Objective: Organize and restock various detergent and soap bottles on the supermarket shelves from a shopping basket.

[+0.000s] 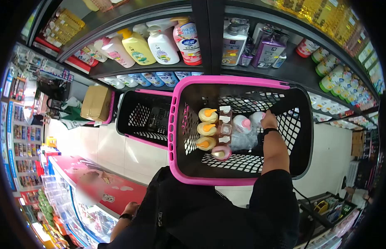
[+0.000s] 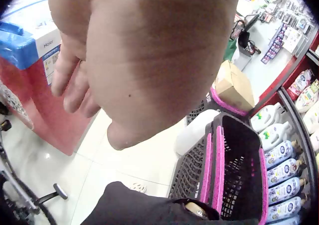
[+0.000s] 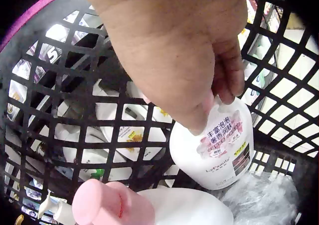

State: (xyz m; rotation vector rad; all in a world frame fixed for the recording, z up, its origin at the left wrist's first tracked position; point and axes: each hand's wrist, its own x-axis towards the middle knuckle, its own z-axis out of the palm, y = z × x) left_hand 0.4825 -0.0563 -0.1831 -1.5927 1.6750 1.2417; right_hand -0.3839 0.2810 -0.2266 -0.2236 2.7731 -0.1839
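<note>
Inside a black basket with a pink rim [image 1: 173,137], my right hand [image 1: 269,121] grips the top of a white body-wash bottle [image 3: 214,150] with a pink flower label. The bottle stands near the basket's mesh side. Close by are a white bottle with a pink pump top [image 3: 169,205] and crumpled clear plastic [image 3: 264,200]. Farther left stand several bottles with orange pumps [image 1: 206,128], brownish tagged containers [image 1: 225,129] and a pink-rimmed bottle [image 1: 221,153]. My left hand [image 1: 130,208] hangs at my side, fingers loose and holding nothing, beside a red cabinet [image 1: 118,191].
Ahead, a dark shelf holds pump bottles [image 1: 163,46] and purple packages [image 1: 267,50]. Another black basket [image 1: 126,112] stands at the left on the tiled floor, with a cardboard box [image 1: 96,103] beyond it. More bottles [image 2: 285,172] line the lower shelf.
</note>
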